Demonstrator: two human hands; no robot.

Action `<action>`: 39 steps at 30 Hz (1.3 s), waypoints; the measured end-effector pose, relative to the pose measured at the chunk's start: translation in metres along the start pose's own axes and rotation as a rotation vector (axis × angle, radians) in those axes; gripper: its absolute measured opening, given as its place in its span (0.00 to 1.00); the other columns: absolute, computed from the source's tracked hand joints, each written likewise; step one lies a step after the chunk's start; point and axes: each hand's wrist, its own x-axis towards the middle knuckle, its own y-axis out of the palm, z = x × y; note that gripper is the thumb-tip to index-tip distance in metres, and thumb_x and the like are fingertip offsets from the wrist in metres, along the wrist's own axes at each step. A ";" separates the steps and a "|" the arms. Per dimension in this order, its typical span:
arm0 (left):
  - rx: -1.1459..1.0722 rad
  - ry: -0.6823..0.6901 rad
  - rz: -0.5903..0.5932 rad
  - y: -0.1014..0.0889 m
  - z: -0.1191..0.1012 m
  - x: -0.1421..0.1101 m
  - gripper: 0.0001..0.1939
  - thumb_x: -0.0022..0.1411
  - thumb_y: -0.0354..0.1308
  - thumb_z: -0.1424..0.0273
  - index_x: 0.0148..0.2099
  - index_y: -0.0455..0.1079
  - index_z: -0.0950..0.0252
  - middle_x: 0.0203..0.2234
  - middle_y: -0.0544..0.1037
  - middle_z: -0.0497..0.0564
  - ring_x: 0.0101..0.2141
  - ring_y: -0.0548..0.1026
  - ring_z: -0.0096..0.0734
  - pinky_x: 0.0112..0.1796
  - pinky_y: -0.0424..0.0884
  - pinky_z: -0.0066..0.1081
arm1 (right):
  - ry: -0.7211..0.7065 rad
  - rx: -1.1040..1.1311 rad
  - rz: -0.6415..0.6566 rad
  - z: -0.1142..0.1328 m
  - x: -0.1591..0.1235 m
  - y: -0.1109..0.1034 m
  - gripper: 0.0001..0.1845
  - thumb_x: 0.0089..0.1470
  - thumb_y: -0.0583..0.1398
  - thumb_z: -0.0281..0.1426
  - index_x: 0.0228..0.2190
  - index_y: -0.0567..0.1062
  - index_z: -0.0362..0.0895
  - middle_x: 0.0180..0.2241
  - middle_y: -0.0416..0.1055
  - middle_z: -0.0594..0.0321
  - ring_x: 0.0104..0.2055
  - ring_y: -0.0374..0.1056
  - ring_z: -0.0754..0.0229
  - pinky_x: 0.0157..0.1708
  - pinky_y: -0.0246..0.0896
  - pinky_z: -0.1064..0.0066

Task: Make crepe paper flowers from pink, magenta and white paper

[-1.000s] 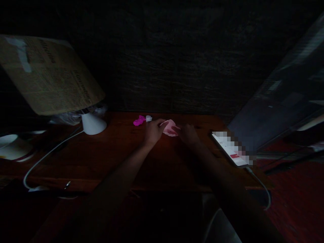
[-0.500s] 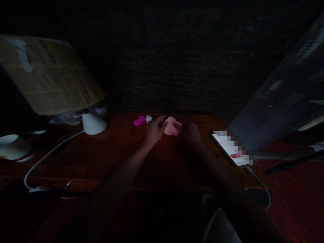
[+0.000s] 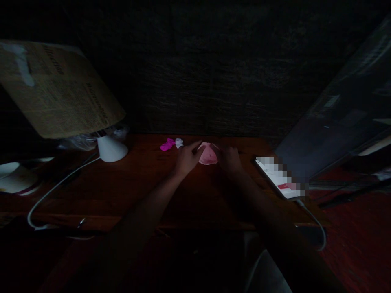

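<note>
A thin, flat pale pink piece [image 3: 208, 156] with a rounded, uneven outline lies between my hands over the wooden table. Whether it is clay or paper cannot be made out in the dim light. My left hand [image 3: 187, 158] is closed on its left edge, thumb on top. At the right edge my right hand [image 3: 229, 158] grips it too, its thumb over the upper face; its other fingers are dark and partly hidden. Left of my hands lie a bright magenta crumpled lump [image 3: 167, 144] and a small white lump [image 3: 179, 143] beside it.
A lamp with a newsprint shade [image 3: 70, 93] and white base [image 3: 111, 149] stands on the left of the table [image 3: 146, 183], its cable trailing forward. Further left is a white paper cup [image 3: 16, 178]. A phone [image 3: 276, 177] with a cable lies at the right. Behind is a dark wall.
The pink piece has turned or been reshaped: it now looks flatter, with a more triangular fold or mark on its face. My thumbs have shifted slightly; both hands stay in place.
</note>
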 end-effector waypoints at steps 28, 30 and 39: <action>-0.245 -0.018 0.118 0.004 0.005 0.002 0.13 0.61 0.62 0.71 0.48 0.77 0.65 0.46 0.81 0.56 0.46 0.80 0.38 0.49 0.75 0.36 | -0.136 0.300 -0.138 -0.001 0.000 0.004 0.13 0.60 0.57 0.31 0.37 0.82 0.46 0.40 0.81 0.58 0.41 0.77 0.54 0.43 0.69 0.67; -0.254 -0.031 0.115 0.005 0.008 0.003 0.13 0.61 0.61 0.72 0.49 0.77 0.65 0.46 0.81 0.56 0.46 0.80 0.38 0.48 0.75 0.37 | -0.134 0.361 -0.117 0.000 -0.001 0.003 0.13 0.60 0.58 0.35 0.40 0.82 0.47 0.41 0.81 0.58 0.41 0.77 0.54 0.43 0.69 0.67; -0.033 -0.051 0.007 0.000 0.005 0.004 0.08 0.58 0.61 0.77 0.39 0.79 0.64 0.37 0.84 0.53 0.38 0.81 0.35 0.42 0.75 0.34 | -0.044 0.314 0.124 0.001 -0.002 0.000 0.19 0.56 0.62 0.44 0.40 0.81 0.44 0.32 0.81 0.61 0.33 0.76 0.56 0.32 0.63 0.71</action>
